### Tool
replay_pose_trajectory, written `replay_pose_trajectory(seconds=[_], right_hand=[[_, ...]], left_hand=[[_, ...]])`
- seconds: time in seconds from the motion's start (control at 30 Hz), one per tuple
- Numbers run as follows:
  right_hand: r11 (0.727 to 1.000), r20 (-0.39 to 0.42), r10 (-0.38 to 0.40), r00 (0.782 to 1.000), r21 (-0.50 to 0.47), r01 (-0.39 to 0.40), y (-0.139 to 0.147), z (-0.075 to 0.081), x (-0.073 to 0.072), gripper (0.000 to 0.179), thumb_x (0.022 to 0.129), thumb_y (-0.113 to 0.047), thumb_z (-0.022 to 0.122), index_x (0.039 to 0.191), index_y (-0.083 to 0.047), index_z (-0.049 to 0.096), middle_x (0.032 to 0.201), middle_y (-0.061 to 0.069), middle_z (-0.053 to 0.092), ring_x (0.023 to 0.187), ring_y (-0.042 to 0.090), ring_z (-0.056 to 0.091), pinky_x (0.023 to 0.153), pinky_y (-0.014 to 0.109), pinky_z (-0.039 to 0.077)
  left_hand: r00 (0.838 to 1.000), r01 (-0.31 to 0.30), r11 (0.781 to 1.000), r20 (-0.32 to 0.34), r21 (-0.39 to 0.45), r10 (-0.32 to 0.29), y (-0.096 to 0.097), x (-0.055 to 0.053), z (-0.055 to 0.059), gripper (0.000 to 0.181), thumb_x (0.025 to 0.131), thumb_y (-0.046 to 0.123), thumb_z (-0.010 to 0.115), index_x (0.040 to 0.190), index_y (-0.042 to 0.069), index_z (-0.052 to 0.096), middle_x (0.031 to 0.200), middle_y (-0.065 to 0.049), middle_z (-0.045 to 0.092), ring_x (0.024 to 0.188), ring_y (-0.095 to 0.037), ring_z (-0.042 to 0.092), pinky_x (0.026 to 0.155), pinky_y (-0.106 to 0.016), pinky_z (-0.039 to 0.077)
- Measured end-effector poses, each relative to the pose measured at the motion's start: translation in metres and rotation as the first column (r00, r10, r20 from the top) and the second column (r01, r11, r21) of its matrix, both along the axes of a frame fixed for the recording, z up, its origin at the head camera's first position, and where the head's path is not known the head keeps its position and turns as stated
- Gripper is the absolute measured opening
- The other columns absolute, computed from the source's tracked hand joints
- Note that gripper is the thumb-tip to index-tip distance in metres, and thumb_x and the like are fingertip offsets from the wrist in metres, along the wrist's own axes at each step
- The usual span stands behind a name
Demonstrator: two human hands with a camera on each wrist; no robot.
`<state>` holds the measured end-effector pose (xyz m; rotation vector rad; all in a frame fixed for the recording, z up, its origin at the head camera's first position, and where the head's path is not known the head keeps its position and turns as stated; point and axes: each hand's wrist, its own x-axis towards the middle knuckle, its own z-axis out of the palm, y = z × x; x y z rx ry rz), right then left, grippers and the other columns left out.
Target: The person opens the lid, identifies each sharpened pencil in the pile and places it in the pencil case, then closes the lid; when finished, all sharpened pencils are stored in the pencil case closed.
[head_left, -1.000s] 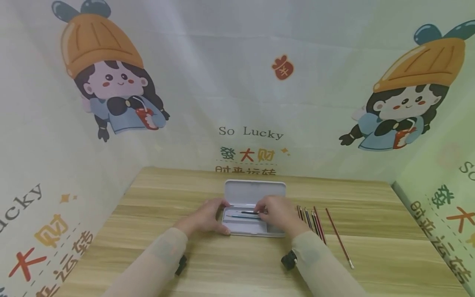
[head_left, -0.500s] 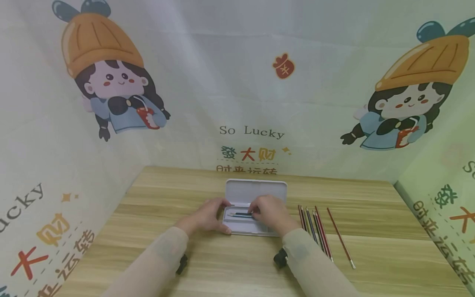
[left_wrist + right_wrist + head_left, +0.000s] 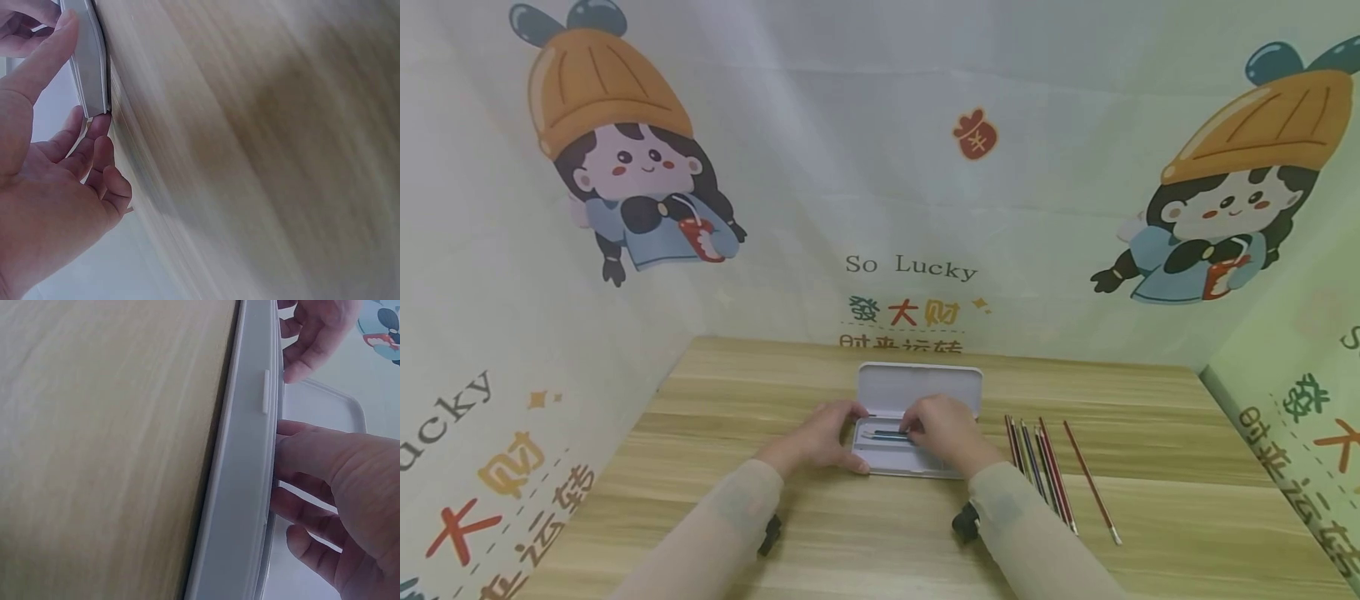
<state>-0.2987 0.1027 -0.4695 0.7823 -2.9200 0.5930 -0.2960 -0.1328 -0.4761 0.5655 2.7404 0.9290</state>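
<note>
A white pencil case (image 3: 891,462) lies with its lid (image 3: 917,387) raised at the back. My left hand (image 3: 820,437) grips its left end, thumb at the front corner and fingers round the far side. Two slim pencils (image 3: 883,437), one dark and one bluish, lie side by side in the case's rear compartment. Over their right ends, my right hand (image 3: 946,427) reaches in and pinches the dark pencil. In the right wrist view the case's front wall (image 3: 240,469) hides those fingertips.
Several pencils (image 3: 1043,471) in red, blue and dark colours lie in a loose bunch on the wooden table (image 3: 760,375), right of the case. A single red pencil (image 3: 1090,482) with a white end lies farther right. A printed curtain (image 3: 790,167) stands behind the table.
My right hand has moved slightly left and lowered the dark pencil beside the bluish one. Over the last half second both hands have hardly moved. The left hand keeps its grip.
</note>
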Motion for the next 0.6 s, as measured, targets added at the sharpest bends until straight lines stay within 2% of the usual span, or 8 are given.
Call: replay_pose_trajectory(seconds=[0.13,0.43,0.6], right_hand=[[1.0,0.019,0.007,1.0,-0.004,-0.007,0.001,-0.001,-0.001,0.012,0.086,-0.008,0.079,0.095,-0.016,0.082,0.098,0.001,0.078,0.094,0.02,0.071,0.087,0.042,0.059],[1.0,0.03,0.004,1.0,-0.023,-0.003,0.005,-0.005,-0.001,0.007,0.088,-0.014,0.078,0.094,-0.016,0.081,0.097,-0.001,0.078,0.095,0.017,0.07,0.089,0.04,0.058],[0.996,0.048,0.002,0.999,-0.086,0.002,0.011,-0.003,0.003,0.006,0.089,-0.014,0.078,0.094,-0.014,0.08,0.091,-0.002,0.076,0.085,0.013,0.068,0.081,0.036,0.058]], left_hand=[[1.0,-0.002,1.0,-0.002,0.003,0.002,0.0,-0.001,-0.002,0.084,0.065,0.024,0.098,0.136,0.004,0.058,0.137,-0.015,0.062,0.132,-0.034,0.052,0.119,-0.051,0.039],[1.0,0.006,1.0,0.007,0.001,-0.006,0.0,0.003,0.003,0.085,0.065,0.024,0.098,0.137,0.003,0.057,0.137,-0.017,0.061,0.132,-0.036,0.051,0.119,-0.054,0.039],[1.0,0.005,1.0,0.004,-0.008,-0.005,0.0,0.002,0.002,0.085,0.066,0.025,0.098,0.137,0.004,0.057,0.138,-0.016,0.061,0.132,-0.035,0.051,0.119,-0.052,0.039]])
